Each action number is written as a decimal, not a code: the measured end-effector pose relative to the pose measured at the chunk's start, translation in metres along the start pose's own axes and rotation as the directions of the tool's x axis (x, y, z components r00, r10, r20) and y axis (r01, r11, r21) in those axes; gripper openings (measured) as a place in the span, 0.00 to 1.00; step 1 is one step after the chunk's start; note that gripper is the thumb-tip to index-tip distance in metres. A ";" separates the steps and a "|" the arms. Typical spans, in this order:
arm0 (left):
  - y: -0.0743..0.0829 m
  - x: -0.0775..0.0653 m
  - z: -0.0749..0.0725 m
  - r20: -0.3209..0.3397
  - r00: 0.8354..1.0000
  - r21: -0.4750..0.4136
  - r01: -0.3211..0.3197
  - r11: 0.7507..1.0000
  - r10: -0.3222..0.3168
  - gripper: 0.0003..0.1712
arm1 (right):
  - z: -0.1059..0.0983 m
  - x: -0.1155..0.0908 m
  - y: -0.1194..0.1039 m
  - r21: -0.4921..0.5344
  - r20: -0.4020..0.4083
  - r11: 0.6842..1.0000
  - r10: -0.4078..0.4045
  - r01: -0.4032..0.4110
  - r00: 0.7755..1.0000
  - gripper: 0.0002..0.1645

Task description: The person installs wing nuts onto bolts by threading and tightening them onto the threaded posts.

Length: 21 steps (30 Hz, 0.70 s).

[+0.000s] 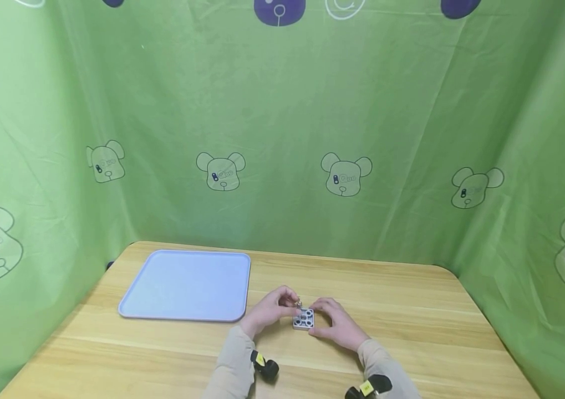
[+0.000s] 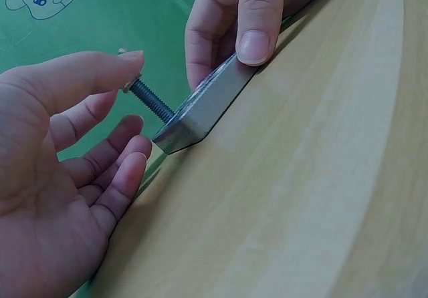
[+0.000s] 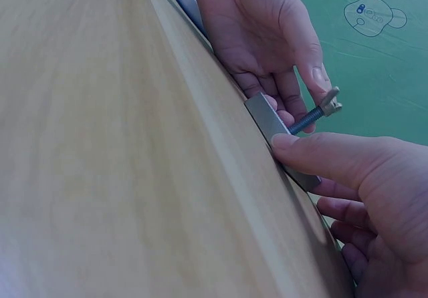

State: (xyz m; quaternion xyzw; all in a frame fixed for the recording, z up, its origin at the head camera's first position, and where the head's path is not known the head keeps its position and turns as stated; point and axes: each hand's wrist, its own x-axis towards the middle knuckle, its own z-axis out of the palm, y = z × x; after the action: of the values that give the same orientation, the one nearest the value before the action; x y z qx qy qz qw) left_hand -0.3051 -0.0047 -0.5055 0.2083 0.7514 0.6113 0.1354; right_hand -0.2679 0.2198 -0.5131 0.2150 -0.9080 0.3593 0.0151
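Observation:
A small square grey block [image 1: 304,321] with round holes in its top face lies on the table between both hands. A threaded bolt [image 2: 154,101] stands up from it, topped by a wing nut [image 3: 331,103]. My left hand [image 1: 271,310] pinches the wing nut with thumb and index finger; its other fingers curl loosely beside the bolt. From the opposite side, my right hand [image 1: 337,326] grips the block, the thumb [image 3: 294,144] on the near side face and the fingers on the far side. In the left wrist view, the thumb hides part of the wing nut.
To the left, a light blue tray [image 1: 187,285] lies on the wooden table [image 1: 387,282]. Green curtains [image 1: 282,100] with bear-head prints hang behind and on both sides. Black wrist cameras [image 1: 268,368] are strapped over the beige sleeves [image 1: 232,360].

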 end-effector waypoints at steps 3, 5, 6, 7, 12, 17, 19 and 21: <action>0.002 -0.001 0.000 0.003 1.000 0.000 0.003 1.000 -0.003 0.19 | 0.000 0.000 0.000 0.005 0.001 1.000 0.003 -0.003 1.000 0.36; 0.003 -0.002 0.001 0.007 1.000 0.002 0.005 1.000 -0.005 0.19 | 0.000 0.000 0.000 0.009 0.002 1.000 0.005 -0.005 1.000 0.36; 0.003 -0.001 0.001 0.009 1.000 0.002 0.006 1.000 -0.006 0.19 | 0.000 0.000 0.000 0.011 0.002 1.000 0.008 -0.008 1.000 0.36; 0.002 -0.001 0.001 0.011 1.000 0.003 0.005 1.000 -0.005 0.19 | 0.000 0.000 0.000 0.011 0.003 1.000 0.009 -0.009 1.000 0.36; 0.000 0.000 0.001 0.018 1.000 0.011 -0.006 1.000 0.006 0.17 | 0.000 -0.001 -0.001 0.009 0.004 1.000 0.019 -0.019 1.000 0.37; -0.001 0.000 0.001 0.012 1.000 0.025 -0.014 1.000 0.014 0.13 | 0.000 0.000 -0.001 0.006 0.004 1.000 0.026 -0.026 1.000 0.37; -0.002 0.000 0.001 0.009 1.000 0.029 -0.014 0.999 0.014 0.13 | 0.000 0.000 -0.001 0.007 0.003 1.000 0.026 -0.026 1.000 0.37; -0.002 0.000 0.002 0.009 1.000 0.027 -0.015 1.000 0.015 0.12 | 0.000 0.000 -0.001 0.010 0.001 1.000 0.026 -0.026 1.000 0.37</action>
State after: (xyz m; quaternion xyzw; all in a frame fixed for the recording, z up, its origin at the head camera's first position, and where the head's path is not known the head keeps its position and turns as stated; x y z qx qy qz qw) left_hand -0.3049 -0.0034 -0.5074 0.2186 0.7575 0.6010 0.1312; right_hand -0.2674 0.2192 -0.5126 0.2032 -0.9090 0.3638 0.0092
